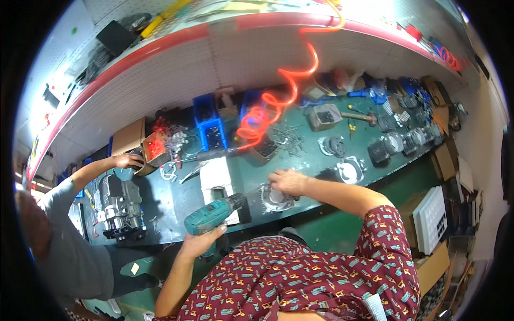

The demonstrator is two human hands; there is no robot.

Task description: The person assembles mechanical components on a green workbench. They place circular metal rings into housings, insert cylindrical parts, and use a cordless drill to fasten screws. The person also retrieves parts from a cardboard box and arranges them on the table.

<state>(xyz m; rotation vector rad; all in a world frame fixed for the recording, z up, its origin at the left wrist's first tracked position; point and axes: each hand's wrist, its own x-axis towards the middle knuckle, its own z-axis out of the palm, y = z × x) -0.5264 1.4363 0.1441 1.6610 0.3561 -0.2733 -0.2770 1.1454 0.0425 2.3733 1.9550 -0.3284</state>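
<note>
My left hand (202, 242) is wrapped round the handle of a green cordless drill (210, 215). The drill's dark chuck points right, toward a round grey metal housing (276, 198) near the bench's front edge. My right hand (290, 182) bends over the far side of that housing, its fingers closed on its upper edge. The fingertips are partly hidden, so a small part between them cannot be ruled out. Just left of the housing lies a white foam block (216, 174) with a cut-out, partly behind the drill.
A coworker's hand (128, 160) reaches into a box at left, beside a metal motor assembly (119, 206). Blue bins (212, 134), a coiled orange air hose (254, 124), loose screws (289, 140), a hammer (360, 116) and more metal housings (350, 170) lie along the green bench.
</note>
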